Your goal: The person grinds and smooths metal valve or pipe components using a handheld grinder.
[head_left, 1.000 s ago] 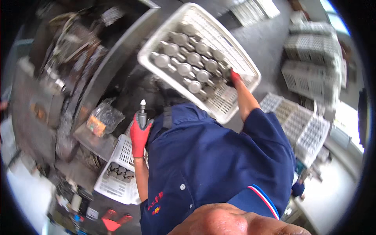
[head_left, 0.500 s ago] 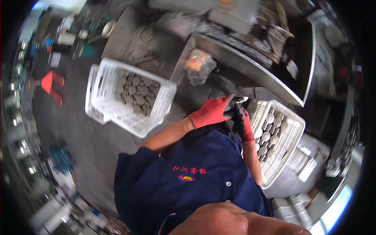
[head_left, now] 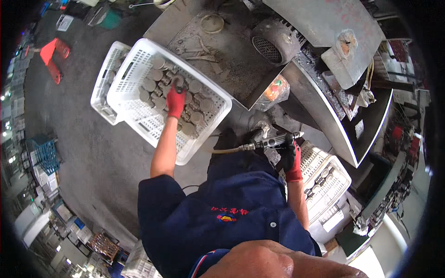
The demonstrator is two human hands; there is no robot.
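Note:
My left hand [head_left: 175,101], in a red glove with dark fingertips, reaches into a white plastic crate [head_left: 127,69] at the left. Its fingers are bent round a round grey metal part [head_left: 177,81] among several similar metal castings [head_left: 194,86]; the glove hides some of the grip. My right hand [head_left: 293,160], gloved in red and black, is closed on an air grinder [head_left: 274,141] held in front of my body. The grinder's pale tip points right, and a tan hose [head_left: 225,150] runs from its left end.
A second white crate [head_left: 343,178] with metal parts stands at my right. Ahead is a metal bench [head_left: 185,32] bearing a motor-like housing [head_left: 271,44]. A curved metal panel [head_left: 320,104] rises at the right. A red pallet jack [head_left: 48,53] stands far left.
My left hand has left my right hand and moved left into the white crate. My right hand stays in front of me, with the grinder now plainly visible. The view has shifted.

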